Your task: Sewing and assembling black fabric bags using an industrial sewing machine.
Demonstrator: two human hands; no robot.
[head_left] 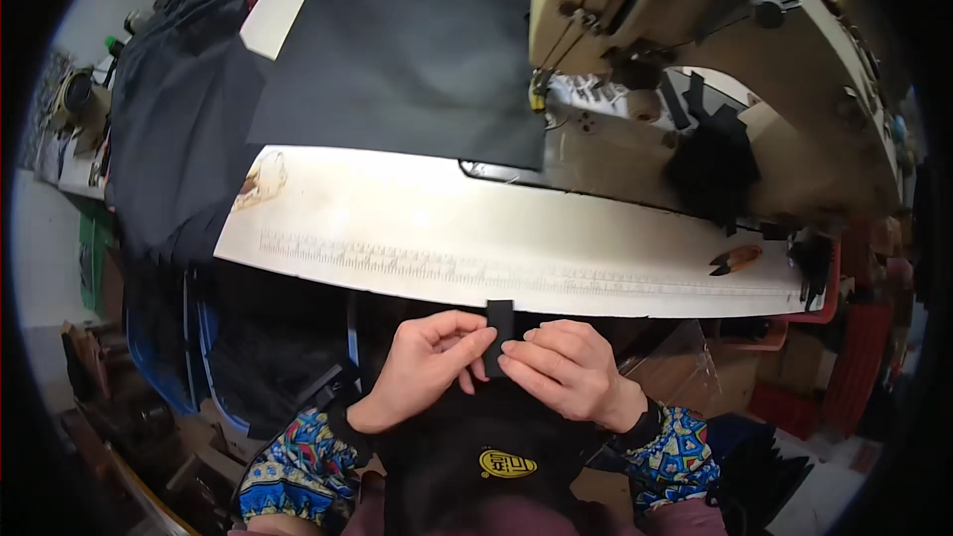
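Note:
A short black fabric strip [500, 323] stands upright between my hands, just at the front edge of the white sewing table [397, 208]. My left hand [432, 355] pinches its left side between thumb and fingers. From the right, my right hand [568, 373] holds the strip's lower right side with curled fingers. Farther back, a large black fabric panel [407, 60] lies flat on the table, its right edge close to the needle area of the sewing machine [685, 0].
Black fabric pieces [715, 159] are heaped on the machine bed. Small orange-handled snips [737, 259] lie at the table's right, and a printed ruler scale [427, 263] runs along the front. Dark fabric [179, 109] hangs at the left. A red bin [829, 283] adjoins the right end.

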